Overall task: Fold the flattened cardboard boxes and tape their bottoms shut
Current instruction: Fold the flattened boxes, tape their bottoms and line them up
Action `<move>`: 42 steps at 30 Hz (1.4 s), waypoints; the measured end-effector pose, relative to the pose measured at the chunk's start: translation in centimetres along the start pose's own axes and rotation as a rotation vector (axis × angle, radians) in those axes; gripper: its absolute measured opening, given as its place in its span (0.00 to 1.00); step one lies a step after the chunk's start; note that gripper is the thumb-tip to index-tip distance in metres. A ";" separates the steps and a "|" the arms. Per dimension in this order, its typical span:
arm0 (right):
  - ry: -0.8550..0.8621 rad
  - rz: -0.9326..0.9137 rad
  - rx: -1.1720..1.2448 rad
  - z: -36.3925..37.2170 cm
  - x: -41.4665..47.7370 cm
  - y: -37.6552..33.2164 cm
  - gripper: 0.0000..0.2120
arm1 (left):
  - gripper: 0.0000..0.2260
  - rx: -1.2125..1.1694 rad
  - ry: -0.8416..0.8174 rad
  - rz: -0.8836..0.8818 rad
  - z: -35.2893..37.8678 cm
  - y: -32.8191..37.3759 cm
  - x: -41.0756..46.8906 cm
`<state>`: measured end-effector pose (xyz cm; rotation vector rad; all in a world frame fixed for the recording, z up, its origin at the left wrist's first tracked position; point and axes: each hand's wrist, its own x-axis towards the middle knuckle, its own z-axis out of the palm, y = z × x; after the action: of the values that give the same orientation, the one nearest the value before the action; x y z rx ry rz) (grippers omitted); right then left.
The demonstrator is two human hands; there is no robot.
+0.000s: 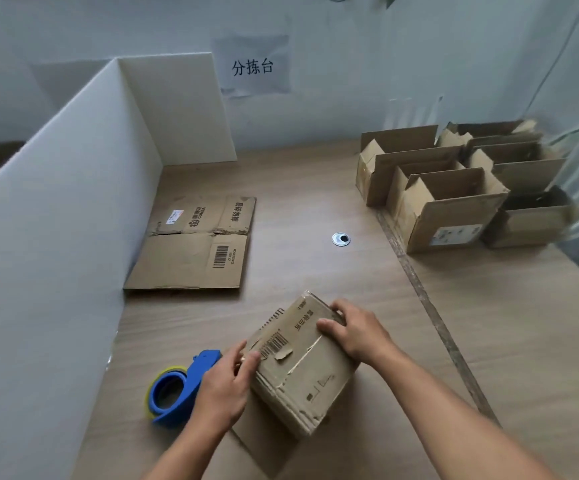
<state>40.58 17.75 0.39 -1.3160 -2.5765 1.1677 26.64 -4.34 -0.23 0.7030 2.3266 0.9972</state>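
Head view: box [302, 362] lies bottom-up, near centre of table [316, 209], flap seam running diagonally near-left to far-right between the hands. Left hand [224, 386] has fingers bunched at the box's left edge, with the tape dispenser [177, 389] just beside it, so it is the nearer hand for taping; cannot tell whether it pinches tape. Right hand [359, 332] grips the far-right corner, thumb on top. Count: one dispenser, one flat box [194, 251], roughly six folded boxes [454, 202] (overlapping).
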 end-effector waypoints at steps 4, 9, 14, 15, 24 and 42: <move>0.034 0.011 0.027 0.4 -1.2 0.4 0.20 | 0.26 -0.154 0.052 -0.109 1.5 0.6 -1.5; -0.009 0.071 0.018 0.8 -3.1 0.9 0.31 | 0.32 -0.184 0.066 -0.089 4.0 1.0 -2.3; 0.083 0.006 0.141 -0.3 -4.5 2.1 0.14 | 0.23 -0.244 -0.022 0.014 3.1 2.2 -1.7; 0.089 0.001 0.233 -0.6 -4.9 2.3 0.11 | 0.28 -0.248 -0.051 0.043 2.7 2.3 -1.3; -0.057 0.386 1.088 -2.5 -7.2 1.4 0.25 | 0.23 -0.405 -0.162 0.289 -1.4 4.9 0.2; 0.068 -0.103 0.899 4.0 -12.8 -2.6 0.37 | 0.34 -0.430 -0.198 0.265 -5.8 -2.0 -2.4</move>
<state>45.72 5.37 2.97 -0.9463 -1.6445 1.8640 24.23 -9.89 2.34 0.8957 1.7948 1.4179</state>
